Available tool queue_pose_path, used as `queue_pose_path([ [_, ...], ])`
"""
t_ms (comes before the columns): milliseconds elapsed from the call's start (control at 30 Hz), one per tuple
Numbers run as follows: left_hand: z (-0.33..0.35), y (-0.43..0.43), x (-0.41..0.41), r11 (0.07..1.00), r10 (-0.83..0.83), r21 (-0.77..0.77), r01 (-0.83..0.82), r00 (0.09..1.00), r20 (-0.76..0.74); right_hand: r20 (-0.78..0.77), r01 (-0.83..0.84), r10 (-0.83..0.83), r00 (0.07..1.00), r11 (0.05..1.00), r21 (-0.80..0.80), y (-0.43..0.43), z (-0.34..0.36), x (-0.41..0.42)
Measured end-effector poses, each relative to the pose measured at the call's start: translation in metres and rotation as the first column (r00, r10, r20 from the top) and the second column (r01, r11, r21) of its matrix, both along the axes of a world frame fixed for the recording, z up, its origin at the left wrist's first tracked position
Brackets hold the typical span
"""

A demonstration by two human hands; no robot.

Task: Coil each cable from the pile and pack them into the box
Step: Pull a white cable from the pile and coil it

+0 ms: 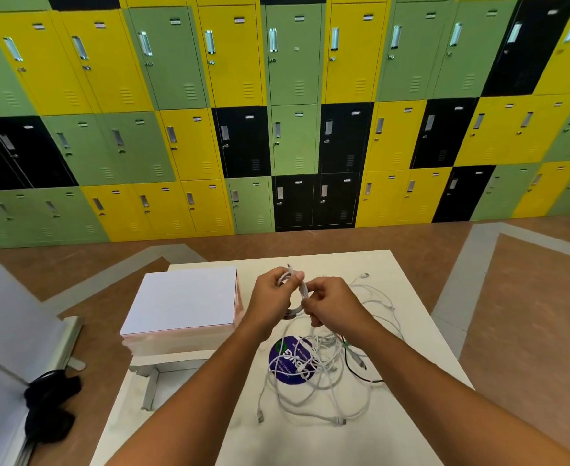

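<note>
**Early stage: first coil in hand, pile mostly untouched**

Table (411, 331) holds everything. Far left on it is a flat box (182, 301) with a white top, looks closed, contents hidden. Near left is an open carton (149, 388), partly behind the left forearm. The part that shows has no cables in it, so nothing looks packed yet.

Cable pile (314, 375) lies near centre, loose and tangled over a purple sticker (287, 358), mostly white plus one black cable (357, 371).

White cable (302, 290) is held above the far end of the pile, wound in a few loops. Left hand (270, 301) grips the loops, fingers curled. Right hand (330, 304) pinches the strand just beside it.

Left to do: finish this coil, box it, then the rest of the pile.
</note>
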State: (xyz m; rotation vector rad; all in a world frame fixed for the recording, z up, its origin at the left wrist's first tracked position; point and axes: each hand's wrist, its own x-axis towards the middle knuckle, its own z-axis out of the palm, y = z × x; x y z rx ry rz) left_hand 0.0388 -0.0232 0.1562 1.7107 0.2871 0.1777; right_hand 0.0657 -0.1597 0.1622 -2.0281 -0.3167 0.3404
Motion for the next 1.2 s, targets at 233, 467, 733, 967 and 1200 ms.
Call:
queue_pose_path([
  [233,-0.004,0.011,0.006,0.984,0.119,-0.131,-0.120,0.993,-0.018,0.044,-0.009,0.008,0.999,1.000,0.024,0.003,0.001,-0.005],
  [467,-0.004,0.019,0.007,0.967,0.208,-0.157,-0.201,0.978,0.028,0.112,-0.036,0.050,0.992,0.992,-0.123,-0.007,-0.003,-0.006],
  [733,0.005,0.013,0.007,0.811,0.065,-0.581,-0.068,0.998,-0.026,0.185,0.096,-0.084,0.979,0.994,-0.057,-0.025,-0.010,0.010],
  [967,0.002,0.004,0.005,0.842,0.000,-0.540,0.000,1.000,0.001,-0.246,0.353,-0.254,0.935,0.695,0.627,-0.022,-0.005,0.011],
  [1200,0.002,0.006,0.001,0.905,-0.074,-0.419,0.071,0.997,0.009,-0.433,0.496,-0.243,0.868,0.452,0.741,-0.017,0.008,0.011],
])
